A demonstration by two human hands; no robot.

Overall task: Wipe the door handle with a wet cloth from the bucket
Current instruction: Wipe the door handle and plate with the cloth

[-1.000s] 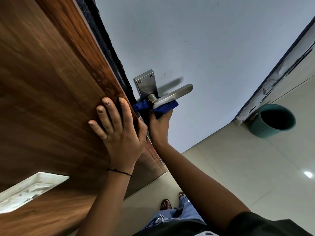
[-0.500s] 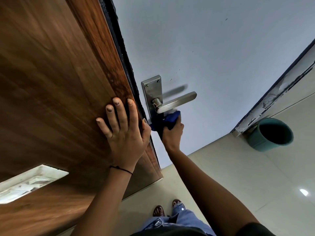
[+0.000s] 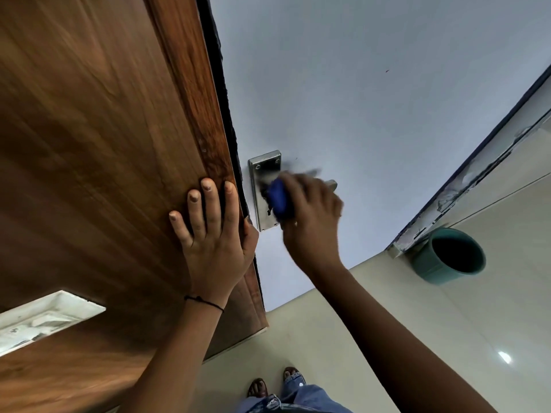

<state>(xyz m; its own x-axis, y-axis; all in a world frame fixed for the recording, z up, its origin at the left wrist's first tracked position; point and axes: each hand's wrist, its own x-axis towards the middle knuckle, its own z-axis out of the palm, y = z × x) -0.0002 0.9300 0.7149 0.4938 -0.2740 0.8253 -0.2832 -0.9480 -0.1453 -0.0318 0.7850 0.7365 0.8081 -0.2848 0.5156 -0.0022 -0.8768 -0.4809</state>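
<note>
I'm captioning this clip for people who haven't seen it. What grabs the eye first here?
The right hand pressing a blue cloth against the steel door handle plate, mid-frame. The left hand lies flat on the wooden door beside it; a teal bucket stands on the floor, right.

Thin black wrist cord [image 3: 204, 301], blue jeans [image 3: 286, 399], brown sandals [image 3: 258, 387], bare forearms

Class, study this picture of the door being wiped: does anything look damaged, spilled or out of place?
Yes. The door frame at right, just above the teal bucket, looks chipped, with flaking white patches along its edge. No spill shows on the floor. The blurred right hand presses the blue cloth at the handle plate.
</note>
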